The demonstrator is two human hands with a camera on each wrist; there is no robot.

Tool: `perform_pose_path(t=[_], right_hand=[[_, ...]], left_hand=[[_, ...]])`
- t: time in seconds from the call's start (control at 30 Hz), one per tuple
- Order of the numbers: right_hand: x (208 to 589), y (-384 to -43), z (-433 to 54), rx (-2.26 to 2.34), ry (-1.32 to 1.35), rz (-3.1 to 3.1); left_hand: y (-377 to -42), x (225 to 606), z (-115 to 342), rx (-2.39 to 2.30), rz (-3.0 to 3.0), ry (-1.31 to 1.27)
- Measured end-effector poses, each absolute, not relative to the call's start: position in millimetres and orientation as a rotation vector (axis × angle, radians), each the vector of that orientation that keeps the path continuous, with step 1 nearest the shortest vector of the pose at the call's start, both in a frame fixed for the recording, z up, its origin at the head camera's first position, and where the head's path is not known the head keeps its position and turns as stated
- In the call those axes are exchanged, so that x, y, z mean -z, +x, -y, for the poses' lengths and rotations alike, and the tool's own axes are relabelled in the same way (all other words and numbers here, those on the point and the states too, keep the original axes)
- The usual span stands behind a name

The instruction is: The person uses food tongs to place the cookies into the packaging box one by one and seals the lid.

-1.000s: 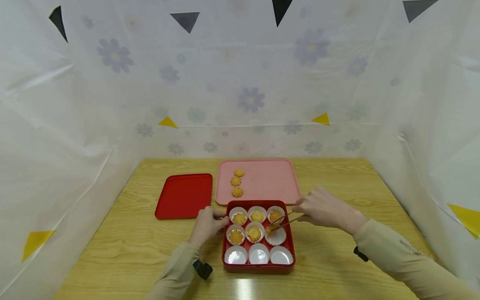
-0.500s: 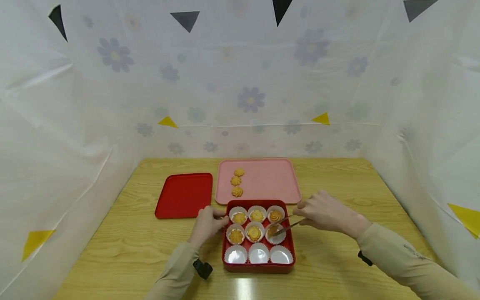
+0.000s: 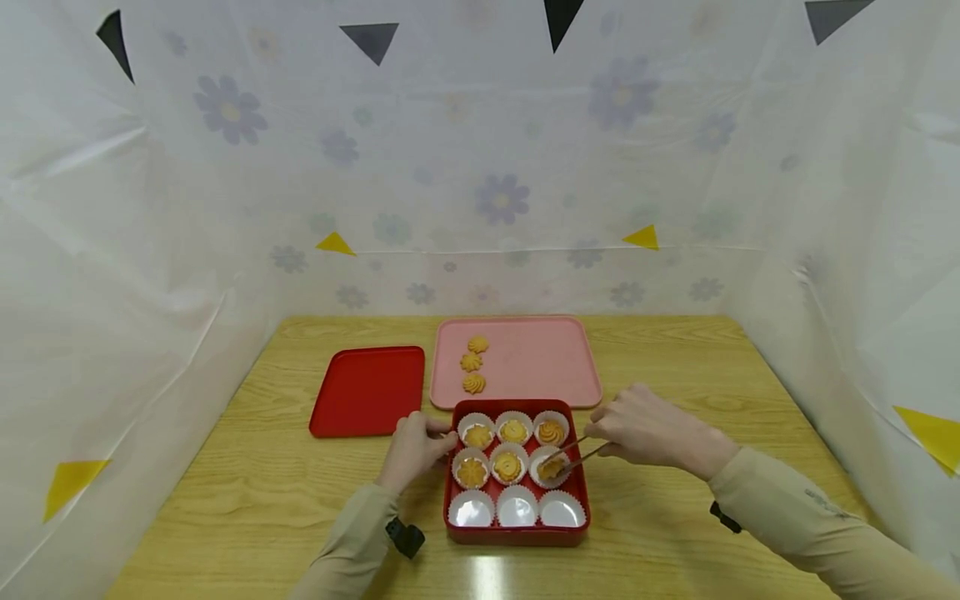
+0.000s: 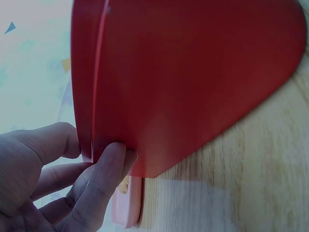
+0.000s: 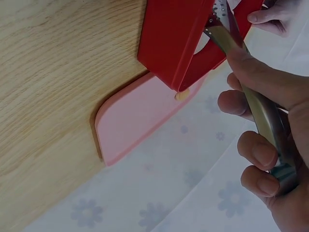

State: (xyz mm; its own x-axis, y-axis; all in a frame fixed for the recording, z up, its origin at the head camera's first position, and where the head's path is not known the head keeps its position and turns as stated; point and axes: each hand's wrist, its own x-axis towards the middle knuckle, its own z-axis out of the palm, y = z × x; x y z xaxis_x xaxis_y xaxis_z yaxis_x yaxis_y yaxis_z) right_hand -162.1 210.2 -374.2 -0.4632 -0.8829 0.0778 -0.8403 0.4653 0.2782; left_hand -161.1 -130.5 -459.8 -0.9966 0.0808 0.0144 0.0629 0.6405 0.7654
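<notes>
On a wood-grain surface (image 3: 660, 533), a square red box (image 3: 517, 538) holds nine white paper cups (image 3: 517, 507), six with golden cookies (image 3: 507, 467). Left fingers (image 4: 99, 186) pinch its left side; right fingers (image 5: 260, 151) wrap metal tongs (image 5: 261, 110) at its middle-right cookie (image 3: 551, 469). Sleeve lettering (image 3: 825, 502): illegible.

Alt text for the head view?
Right hand holds tongs at a cookie in the middle-row right cup of a red box; left hand holds the box's left side. Behind, a pink tray bears three cookies; a red tray lies left.
</notes>
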Motion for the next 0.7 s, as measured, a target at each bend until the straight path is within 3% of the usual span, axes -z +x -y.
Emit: perform_pose_path(t=[0.33,0.7], right_hand=[[377,-162,-207,0.314,1.477,2.487],[369,-169,-215,0.037,1.438,2.674]], left_hand=[[-161,459,130,-1.318,-2.816,0.130],[-161,460,131,-1.324,-2.808,0.121]])
